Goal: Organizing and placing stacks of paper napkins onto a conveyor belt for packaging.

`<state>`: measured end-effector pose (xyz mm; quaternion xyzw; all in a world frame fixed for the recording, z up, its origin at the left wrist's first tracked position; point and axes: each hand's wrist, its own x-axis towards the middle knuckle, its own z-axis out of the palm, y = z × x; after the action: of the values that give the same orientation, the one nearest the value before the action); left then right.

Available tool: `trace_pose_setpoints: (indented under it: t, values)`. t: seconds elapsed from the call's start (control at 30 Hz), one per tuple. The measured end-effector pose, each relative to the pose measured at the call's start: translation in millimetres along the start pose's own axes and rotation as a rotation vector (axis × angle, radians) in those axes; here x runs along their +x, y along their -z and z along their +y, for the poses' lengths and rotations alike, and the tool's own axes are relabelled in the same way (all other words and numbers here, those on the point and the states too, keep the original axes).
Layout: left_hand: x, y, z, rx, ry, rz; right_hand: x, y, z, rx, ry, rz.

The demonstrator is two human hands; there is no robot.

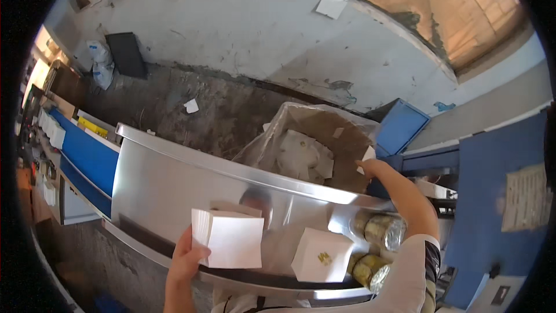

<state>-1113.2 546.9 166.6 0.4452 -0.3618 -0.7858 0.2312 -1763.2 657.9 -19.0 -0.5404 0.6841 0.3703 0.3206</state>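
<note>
My left hand (pixel 186 255) grips a thick stack of white paper sheets (pixel 234 242) by its left side, low over the steel table (pixel 174 177). My right arm reaches across the table's far edge. There my right hand (pixel 376 169) pinches a small white piece of paper (pixel 369 154) at the right rim of a large bin lined with clear plastic (pixel 272 133). White paper pieces (pixel 301 153) lie inside this bin. A second white stack (pixel 323 254) with a gold mark on top rests on the table, between the first stack and my right arm.
Two shiny cylinders, one farther (pixel 385 232) and one nearer (pixel 372 272), stand by my right arm. Beyond the bin leans a blue crate (pixel 401 126). A blue panel (pixel 498 197) rises at right. A white scrap (pixel 191 106) lies on the dark floor.
</note>
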Motion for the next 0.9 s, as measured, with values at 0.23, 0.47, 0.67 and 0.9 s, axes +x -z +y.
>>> trace_pose_setpoints:
  t: [0.23,0.47,0.67,0.9]
  values:
    - [-2,-13,2,-0.006,0.084,0.126,-4,42,-16,-0.008,-0.022,0.306]
    - [-5,-20,12,-0.027,0.002,0.027,-108,128,-106,0.385,0.413,0.54]
    - [-18,-13,36,0.626,-0.124,0.053,-269,160,-263,0.94,0.595,0.627]
    - [-18,-16,31,0.35,-0.202,-0.235,-276,82,-417,1.842,0.381,0.21]
